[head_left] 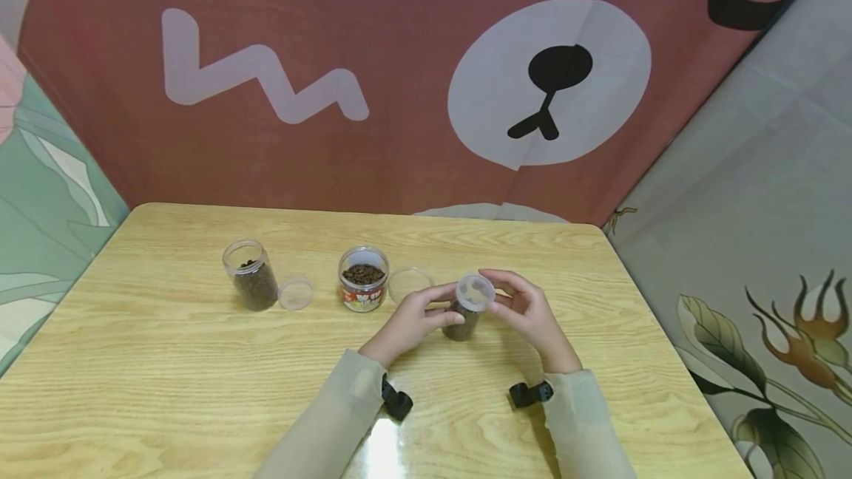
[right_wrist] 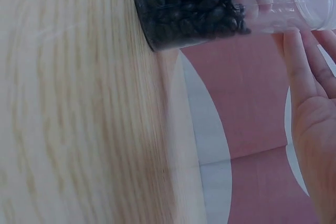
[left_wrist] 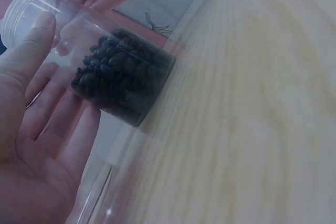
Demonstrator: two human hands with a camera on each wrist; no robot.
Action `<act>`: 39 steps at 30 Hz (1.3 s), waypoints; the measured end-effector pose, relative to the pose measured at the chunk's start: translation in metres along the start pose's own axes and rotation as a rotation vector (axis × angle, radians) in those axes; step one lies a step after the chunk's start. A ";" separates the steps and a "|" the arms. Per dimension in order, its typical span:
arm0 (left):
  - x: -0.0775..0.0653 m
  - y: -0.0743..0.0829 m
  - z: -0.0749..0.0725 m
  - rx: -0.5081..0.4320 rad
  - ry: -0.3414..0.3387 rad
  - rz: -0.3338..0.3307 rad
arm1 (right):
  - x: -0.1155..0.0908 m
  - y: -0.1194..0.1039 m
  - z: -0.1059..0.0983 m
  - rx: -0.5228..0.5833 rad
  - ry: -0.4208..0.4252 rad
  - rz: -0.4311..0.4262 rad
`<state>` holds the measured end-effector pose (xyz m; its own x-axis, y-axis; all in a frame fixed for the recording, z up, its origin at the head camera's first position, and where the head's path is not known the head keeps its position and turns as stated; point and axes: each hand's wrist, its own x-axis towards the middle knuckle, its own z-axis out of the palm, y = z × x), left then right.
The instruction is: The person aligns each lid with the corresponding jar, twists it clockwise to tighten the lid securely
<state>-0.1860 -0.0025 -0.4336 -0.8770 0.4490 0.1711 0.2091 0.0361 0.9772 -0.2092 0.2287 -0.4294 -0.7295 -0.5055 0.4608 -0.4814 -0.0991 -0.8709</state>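
A clear plastic jar [head_left: 461, 326] of dark beans [left_wrist: 123, 72] stands at the tabletop between both hands, with a translucent lid [head_left: 475, 293] on its mouth. My left hand [head_left: 418, 318] holds the jar from the left, its thumb across the upper wall and its fingers behind. From the right, my right hand [head_left: 530, 310] grips around the lid, index finger at the far side and thumb at the near side. The right wrist view shows the beans [right_wrist: 184, 9] filling the lower part; most of the right hand's grip falls outside that view.
On the wooden table [head_left: 200, 390], an open jar of dark beans [head_left: 256, 287] stands at left beside a small clear lid [head_left: 296, 293]. Nearer the middle is an open, labelled jar of brown pieces [head_left: 363, 287], with a larger clear lid [head_left: 409, 283] by it. Printed cloth hangs behind.
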 end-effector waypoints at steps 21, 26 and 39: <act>0.002 0.002 0.001 -0.006 -0.003 0.004 | 0.000 0.003 -0.001 -0.007 0.044 0.000; 0.002 0.001 0.000 -0.002 0.001 0.002 | 0.000 0.003 0.000 0.000 0.055 0.011; 0.010 -0.035 0.002 -0.019 0.017 0.002 | 0.000 0.002 -0.001 -0.029 0.027 -0.029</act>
<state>-0.2010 0.0023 -0.4659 -0.8841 0.4335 0.1746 0.2022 0.0181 0.9792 -0.2110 0.2287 -0.4311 -0.7277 -0.4790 0.4909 -0.5165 -0.0881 -0.8517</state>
